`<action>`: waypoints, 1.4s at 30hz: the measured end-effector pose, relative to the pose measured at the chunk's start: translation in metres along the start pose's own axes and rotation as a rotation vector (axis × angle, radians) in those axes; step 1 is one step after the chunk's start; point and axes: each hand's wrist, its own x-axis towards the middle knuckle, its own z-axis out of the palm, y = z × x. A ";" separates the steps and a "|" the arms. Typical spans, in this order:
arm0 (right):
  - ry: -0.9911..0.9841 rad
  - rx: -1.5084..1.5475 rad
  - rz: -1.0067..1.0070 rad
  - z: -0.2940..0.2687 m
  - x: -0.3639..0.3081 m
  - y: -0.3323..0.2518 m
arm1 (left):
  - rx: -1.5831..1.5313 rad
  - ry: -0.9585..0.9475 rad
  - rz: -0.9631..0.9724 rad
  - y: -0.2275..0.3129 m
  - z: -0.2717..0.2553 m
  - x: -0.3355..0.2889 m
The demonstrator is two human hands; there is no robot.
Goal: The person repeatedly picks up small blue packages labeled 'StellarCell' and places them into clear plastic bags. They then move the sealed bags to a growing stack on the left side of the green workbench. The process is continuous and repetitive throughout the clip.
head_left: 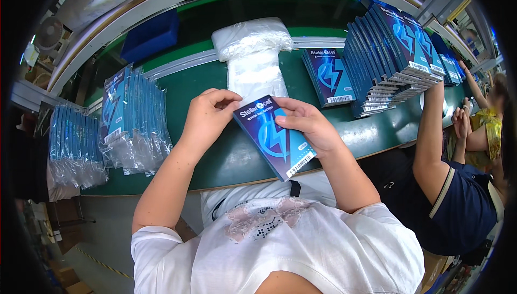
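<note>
Nearest is seen a white shirt point(301, 248); a blue box point(273, 142) is clamped in the right hand point(311, 126) over the green table point(188, 81), the left hand point(212, 112) pinched together beside it. Bagging seems underway; one of the clear bags point(256, 73) probably must be opened.

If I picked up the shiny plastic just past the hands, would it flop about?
Probably: the plastic looks thin and wrinkled, so I'd expect it to bend and flop. It might be slippery too, because its surface looks smooth and gleams. It likely wouldn't roll if pushed, as it lies low and spread out.
</note>
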 end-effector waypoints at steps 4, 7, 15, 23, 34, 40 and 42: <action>0.242 -0.124 -0.081 0.004 -0.005 0.009 | 0.071 -0.016 0.047 0.012 0.002 -0.009; 0.315 -0.098 -0.122 0.009 -0.005 0.015 | 0.127 -0.027 0.129 0.016 0.002 -0.014; 0.397 -0.184 -0.272 0.017 -0.005 0.025 | 0.213 0.024 0.309 0.013 0.001 -0.029; 0.398 -0.150 -0.293 0.021 -0.011 0.027 | -0.363 -0.037 -0.023 0.006 0.009 -0.038; 0.030 -0.614 -0.211 0.047 -0.024 0.009 | -1.234 0.146 -0.289 0.018 0.009 -0.042; 0.090 -1.177 -1.029 0.049 -0.022 -0.017 | -1.145 -0.293 -0.256 0.058 0.026 -0.074; 0.118 -1.026 -1.158 0.049 -0.038 -0.014 | -1.134 -0.480 -0.205 0.057 0.029 -0.081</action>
